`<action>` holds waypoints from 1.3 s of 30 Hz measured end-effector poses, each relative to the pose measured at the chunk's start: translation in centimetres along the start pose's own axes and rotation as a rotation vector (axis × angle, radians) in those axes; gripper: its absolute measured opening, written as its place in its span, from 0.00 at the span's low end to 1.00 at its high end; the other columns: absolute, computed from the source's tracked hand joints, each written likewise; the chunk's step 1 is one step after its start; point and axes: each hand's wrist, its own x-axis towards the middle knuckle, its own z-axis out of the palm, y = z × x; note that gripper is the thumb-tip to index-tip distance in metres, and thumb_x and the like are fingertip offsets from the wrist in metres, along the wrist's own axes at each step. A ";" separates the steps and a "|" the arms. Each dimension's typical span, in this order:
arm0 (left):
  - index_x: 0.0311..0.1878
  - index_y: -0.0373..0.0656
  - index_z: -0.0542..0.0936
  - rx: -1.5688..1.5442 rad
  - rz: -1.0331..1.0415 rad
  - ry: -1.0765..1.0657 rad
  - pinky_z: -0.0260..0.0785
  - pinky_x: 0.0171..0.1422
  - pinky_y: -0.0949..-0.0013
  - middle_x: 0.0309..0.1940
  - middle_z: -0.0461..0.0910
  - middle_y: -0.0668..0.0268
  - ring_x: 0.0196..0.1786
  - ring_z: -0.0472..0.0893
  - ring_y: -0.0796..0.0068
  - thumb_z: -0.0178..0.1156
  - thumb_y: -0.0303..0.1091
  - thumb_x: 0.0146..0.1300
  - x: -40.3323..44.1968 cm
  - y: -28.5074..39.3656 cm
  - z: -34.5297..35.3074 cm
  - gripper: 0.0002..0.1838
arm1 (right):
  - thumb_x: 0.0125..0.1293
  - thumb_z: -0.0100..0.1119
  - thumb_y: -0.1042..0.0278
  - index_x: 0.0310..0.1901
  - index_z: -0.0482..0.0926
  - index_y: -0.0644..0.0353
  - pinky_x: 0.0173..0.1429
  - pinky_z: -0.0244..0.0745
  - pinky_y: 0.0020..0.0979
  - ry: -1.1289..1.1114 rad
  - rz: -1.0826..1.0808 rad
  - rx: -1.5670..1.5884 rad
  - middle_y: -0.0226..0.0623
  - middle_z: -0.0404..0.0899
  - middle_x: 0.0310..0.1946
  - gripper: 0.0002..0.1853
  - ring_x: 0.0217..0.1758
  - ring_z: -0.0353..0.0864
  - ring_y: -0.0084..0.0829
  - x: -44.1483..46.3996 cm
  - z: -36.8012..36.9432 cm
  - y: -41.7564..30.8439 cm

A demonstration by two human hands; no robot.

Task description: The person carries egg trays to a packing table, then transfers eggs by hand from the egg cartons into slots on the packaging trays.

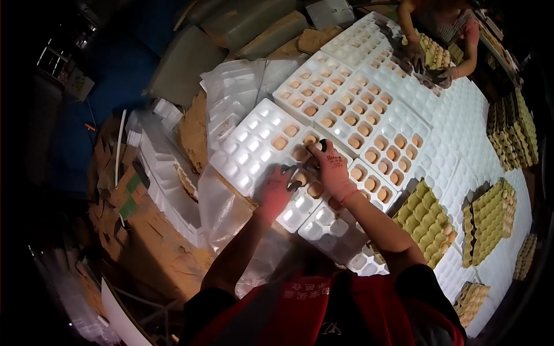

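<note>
Both my hands wear pink gloves with dark fingertips. My left hand (278,190) is over the near white foam tray (248,149), its fingers bent beside an egg (299,178) in a cell. To its right, my right hand (333,170) reaches over the same tray, thumb and fingers curled around an egg at the tray's upper right part; the grip is partly hidden. Eggs sit in some cells around both hands, while the cells on the tray's left side hold none.
More white foam trays (444,124) spread right and away, many holding eggs. Yellow-green egg flats (420,222) lie on them at the right. A co-worker's gloved hands (447,75) work at the far right. Cardboard (167,225) and plastic wrap (216,202) lie at the left.
</note>
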 end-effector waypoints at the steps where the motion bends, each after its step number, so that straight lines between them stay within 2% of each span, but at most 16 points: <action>1: 0.56 0.49 0.81 -0.256 -0.062 0.175 0.76 0.52 0.60 0.53 0.79 0.60 0.52 0.81 0.58 0.67 0.40 0.62 -0.5 -1.3 -0.5 0.19 | 0.60 0.64 0.66 0.59 0.77 0.45 0.51 0.77 0.49 0.050 -0.048 0.003 0.49 0.69 0.57 0.24 0.55 0.77 0.53 0.2 -0.1 -0.9; 3: 0.51 0.42 0.83 -1.307 -0.660 0.097 0.78 0.48 0.61 0.49 0.83 0.56 0.48 0.84 0.58 0.66 0.37 0.63 -1.6 -6.5 -0.8 0.15 | 0.62 0.61 0.69 0.62 0.76 0.43 0.49 0.78 0.42 -0.047 -0.205 -0.072 0.46 0.70 0.59 0.25 0.51 0.80 0.47 1.2 4.3 -1.2; 5: 0.48 0.38 0.83 -0.086 -0.204 0.048 0.78 0.47 0.61 0.44 0.85 0.59 0.46 0.84 0.62 0.63 0.36 0.66 -1.0 -6.2 -5.9 0.13 | 0.67 0.59 0.64 0.63 0.77 0.42 0.57 0.76 0.47 -0.329 -0.124 -0.098 0.48 0.69 0.63 0.21 0.58 0.78 0.47 1.8 7.7 -1.1; 6: 0.52 0.37 0.81 -0.122 -0.261 0.016 0.77 0.51 0.64 0.47 0.83 0.60 0.47 0.82 0.65 0.60 0.35 0.69 -0.8 -6.6 -7.1 0.14 | 0.67 0.61 0.61 0.62 0.77 0.43 0.55 0.76 0.46 -0.271 -0.124 -0.061 0.47 0.70 0.62 0.21 0.58 0.79 0.45 2.3 8.5 -0.6; 9: 0.56 0.38 0.78 -1.552 -0.542 0.322 0.75 0.56 0.64 0.50 0.80 0.58 0.51 0.79 0.65 0.56 0.33 0.70 0.5 -9.4 -3.8 0.15 | 0.66 0.60 0.64 0.61 0.75 0.51 0.54 0.77 0.45 -0.012 -0.023 0.186 0.47 0.72 0.56 0.22 0.54 0.78 0.51 5.9 5.9 -2.7; 10: 0.59 0.39 0.76 -1.106 -0.381 0.356 0.73 0.59 0.65 0.54 0.76 0.54 0.55 0.78 0.63 0.55 0.31 0.69 1.6 -8.8 -2.5 0.16 | 0.65 0.61 0.66 0.62 0.74 0.55 0.57 0.75 0.47 0.031 0.106 0.258 0.49 0.72 0.56 0.23 0.57 0.76 0.53 7.9 7.1 -2.2; 14: 0.63 0.43 0.76 0.254 0.133 0.069 0.61 0.73 0.54 0.65 0.72 0.54 0.68 0.70 0.52 0.62 0.33 0.61 3.6 -8.6 0.8 0.25 | 0.65 0.60 0.67 0.60 0.75 0.56 0.62 0.70 0.48 0.150 -0.129 0.302 0.49 0.72 0.57 0.21 0.60 0.72 0.53 15.2 13.7 -0.3; 17: 0.66 0.42 0.74 0.099 0.090 0.281 0.61 0.74 0.55 0.66 0.71 0.53 0.68 0.69 0.50 0.63 0.36 0.61 3.9 -8.6 -4.5 0.29 | 0.65 0.61 0.67 0.60 0.76 0.51 0.62 0.66 0.46 0.103 -0.398 0.043 0.46 0.72 0.56 0.21 0.60 0.72 0.49 15.5 15.4 1.4; 20: 0.71 0.40 0.70 0.230 -0.176 0.476 0.61 0.74 0.52 0.68 0.69 0.50 0.69 0.68 0.46 0.61 0.38 0.67 7.3 -15.2 -5.7 0.30 | 0.65 0.61 0.68 0.60 0.76 0.53 0.60 0.69 0.46 0.171 -0.226 0.149 0.45 0.73 0.56 0.21 0.59 0.73 0.49 11.5 11.1 0.4; 22: 0.69 0.36 0.70 -0.032 -0.221 0.171 0.66 0.68 0.48 0.60 0.77 0.45 0.60 0.75 0.42 0.58 0.41 0.72 8.8 -21.4 -2.8 0.27 | 0.64 0.62 0.68 0.60 0.76 0.55 0.59 0.70 0.46 0.213 -0.183 0.245 0.45 0.73 0.56 0.21 0.57 0.73 0.49 7.4 8.4 1.0; 23: 0.67 0.35 0.72 0.037 -0.191 0.132 0.67 0.66 0.48 0.59 0.78 0.44 0.59 0.77 0.39 0.56 0.42 0.74 9.2 -17.8 -4.6 0.25 | 0.63 0.63 0.67 0.59 0.76 0.55 0.59 0.71 0.46 0.198 -0.186 0.308 0.46 0.73 0.55 0.22 0.57 0.73 0.50 4.8 6.8 1.6; 27: 0.75 0.34 0.64 -0.129 -0.154 0.008 0.64 0.73 0.54 0.69 0.70 0.42 0.70 0.71 0.45 0.51 0.42 0.77 9.7 -22.9 -3.3 0.30 | 0.62 0.64 0.67 0.58 0.76 0.55 0.65 0.69 0.44 0.097 0.020 0.136 0.44 0.73 0.56 0.21 0.59 0.74 0.48 -7.5 -1.8 1.6; 29: 0.72 0.35 0.68 0.279 0.017 0.160 0.66 0.72 0.54 0.66 0.74 0.45 0.67 0.73 0.45 0.51 0.37 0.76 9.7 -17.9 -5.0 0.26 | 0.60 0.64 0.67 0.58 0.77 0.54 0.68 0.68 0.43 0.138 0.177 0.018 0.47 0.73 0.58 0.23 0.64 0.72 0.49 -14.1 -6.8 4.0; 33: 0.62 0.34 0.76 -0.445 0.245 -0.019 0.74 0.60 0.61 0.57 0.80 0.54 0.58 0.80 0.60 0.60 0.26 0.68 9.0 2.9 -1.5 0.20 | 0.55 0.59 0.79 0.54 0.79 0.59 0.59 0.73 0.46 0.683 0.826 -0.355 0.47 0.78 0.52 0.22 0.57 0.75 0.51 -28.6 -17.9 10.1; 37: 0.51 0.41 0.82 -0.516 0.671 -0.346 0.74 0.53 0.55 0.45 0.82 0.51 0.49 0.81 0.48 0.65 0.26 0.58 4.0 22.9 8.5 0.17 | 0.53 0.60 0.76 0.57 0.78 0.59 0.65 0.70 0.44 0.372 0.623 -0.807 0.43 0.78 0.54 0.25 0.59 0.75 0.49 -35.4 -19.7 17.2; 39: 0.51 0.45 0.83 -0.487 0.857 -0.450 0.72 0.52 0.54 0.41 0.82 0.54 0.47 0.81 0.51 0.65 0.30 0.57 0.2 30.7 10.5 0.17 | 0.53 0.65 0.71 0.56 0.78 0.57 0.62 0.72 0.41 0.338 0.631 -0.701 0.42 0.78 0.52 0.25 0.58 0.76 0.47 -37.2 -19.7 20.9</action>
